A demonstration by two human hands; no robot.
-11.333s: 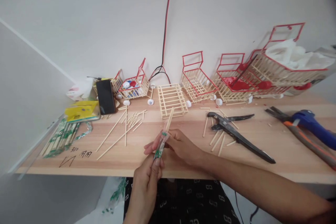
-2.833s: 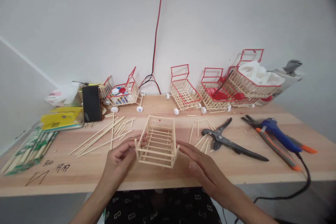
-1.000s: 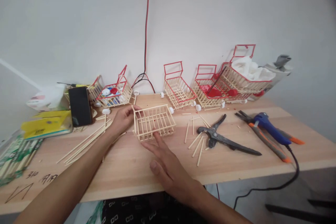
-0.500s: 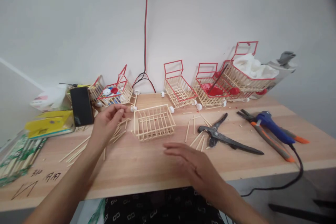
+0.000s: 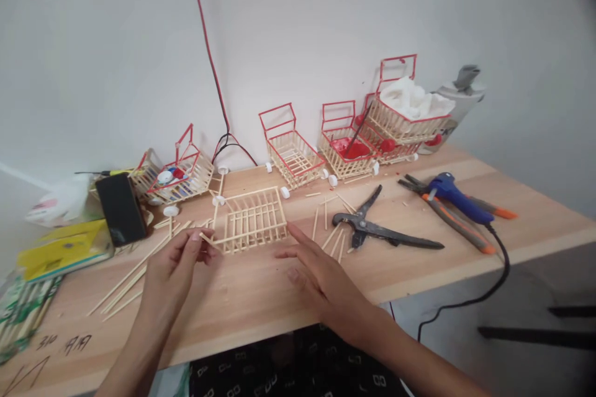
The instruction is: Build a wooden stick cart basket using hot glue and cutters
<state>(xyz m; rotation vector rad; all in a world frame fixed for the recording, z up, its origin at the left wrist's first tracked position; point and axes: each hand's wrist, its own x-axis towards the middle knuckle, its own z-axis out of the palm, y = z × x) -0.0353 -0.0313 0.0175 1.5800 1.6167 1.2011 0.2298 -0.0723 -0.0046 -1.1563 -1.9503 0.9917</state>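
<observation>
A small unpainted cart basket (image 5: pixel 254 214) made of thin wooden sticks lies on the wooden table in front of me, with white wheels at its far side. At its near left corner, my left hand (image 5: pixel 179 263) has thumb and fingers closed around a protruding stick end. My right hand (image 5: pixel 321 279) is open, fingers apart, its index fingertip at the basket's near right corner; whether it touches cannot be told. Loose sticks (image 5: pixel 125 288) lie beside my left forearm, and short cut pieces (image 5: pixel 334 242) are right of the basket.
Black cutters (image 5: pixel 372 223), orange-handled pliers (image 5: pixel 459 226) and a blue glue gun (image 5: pixel 459 198) lie to the right. Red-rimmed stick carts (image 5: pixel 298 158) line the wall. A phone (image 5: pixel 121 208), yellow packet (image 5: pixel 60 248) and bagged sticks (image 5: pixel 30 310) sit left.
My left hand has come down to the basket's near left corner and closed on it. My right hand has moved up to its right corner. The view has shifted right and tilted.
</observation>
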